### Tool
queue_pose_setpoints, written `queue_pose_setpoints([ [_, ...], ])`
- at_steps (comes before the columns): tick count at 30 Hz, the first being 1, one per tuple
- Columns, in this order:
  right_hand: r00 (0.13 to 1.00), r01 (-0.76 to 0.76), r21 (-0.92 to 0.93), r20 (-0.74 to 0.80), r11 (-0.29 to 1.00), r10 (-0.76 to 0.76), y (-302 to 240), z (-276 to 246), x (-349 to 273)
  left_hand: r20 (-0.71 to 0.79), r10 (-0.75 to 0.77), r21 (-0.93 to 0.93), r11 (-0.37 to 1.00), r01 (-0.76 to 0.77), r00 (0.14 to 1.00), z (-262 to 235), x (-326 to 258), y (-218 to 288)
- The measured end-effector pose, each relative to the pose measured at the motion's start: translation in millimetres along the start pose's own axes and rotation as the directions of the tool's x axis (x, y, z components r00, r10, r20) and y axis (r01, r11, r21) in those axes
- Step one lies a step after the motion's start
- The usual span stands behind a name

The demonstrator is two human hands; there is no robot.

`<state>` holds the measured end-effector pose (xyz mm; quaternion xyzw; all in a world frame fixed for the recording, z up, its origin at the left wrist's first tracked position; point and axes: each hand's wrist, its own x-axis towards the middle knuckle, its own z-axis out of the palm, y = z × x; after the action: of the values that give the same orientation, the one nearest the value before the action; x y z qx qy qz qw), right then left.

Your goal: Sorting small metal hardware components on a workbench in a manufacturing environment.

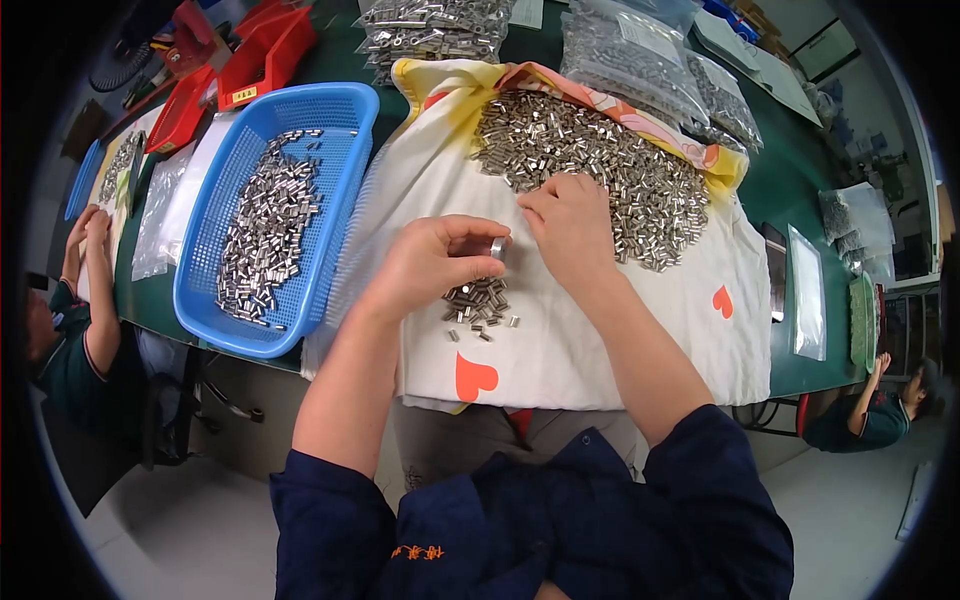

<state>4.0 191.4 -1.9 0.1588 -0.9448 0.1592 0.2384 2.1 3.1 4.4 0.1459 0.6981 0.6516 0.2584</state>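
Observation:
My left hand [445, 258] is closed, thumb and fingers pinching a short, shiny metal ring-like piece [498, 248]. Just below it lies a small heap of metal sleeves [480, 300], partly covered by that hand. At the near edge of a large pile of similar small metal sleeves [640, 190], my right hand [570, 225] has its thumb and fingers pressed together; what is between them, if anything, is hidden. Both piles rest on a white cloth [560, 350] with red hearts and a yellow printed border.
Left of the cloth stands a blue plastic basket [345, 215] with more sleeves inside. Bags of metal parts [620, 60] and red bins [265, 50] line the back of the green table [790, 375]. A clear plastic bag [806, 290] lies right. Other people sit at both sides.

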Motion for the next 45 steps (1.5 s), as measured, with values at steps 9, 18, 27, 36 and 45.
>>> queue_pose_setpoints([
  [9,0.881,-0.470,0.535,0.340,0.702,0.330,-17.9,-19.4,-4.2,-0.065,0.068,-0.146,0.986,-0.077,0.996,-2.2,2.1,-4.9],
  [18,0.871,-0.492,0.738,0.406,0.463,0.277,-23.3,-23.0,-7.8,-0.070,0.081,-0.244,0.965,-0.096,0.994,-3.2,3.8,-5.0],
  [27,0.965,-0.261,0.586,0.177,0.767,0.194,-31.4,-21.3,-10.9,-0.069,0.061,-0.195,0.978,-0.074,0.996,-0.6,3.1,-4.2],
  [36,0.999,-0.033,0.388,-0.023,0.921,0.045,-35.9,-17.3,-12.3,-0.116,0.070,-0.044,0.996,-0.075,0.991,1.3,2.0,-4.4],
  [45,0.931,-0.359,0.640,0.297,0.679,0.212,-24.0,-25.0,-10.1,-0.074,0.053,-0.116,0.991,-0.061,0.996,1.2,2.1,-0.1],
])
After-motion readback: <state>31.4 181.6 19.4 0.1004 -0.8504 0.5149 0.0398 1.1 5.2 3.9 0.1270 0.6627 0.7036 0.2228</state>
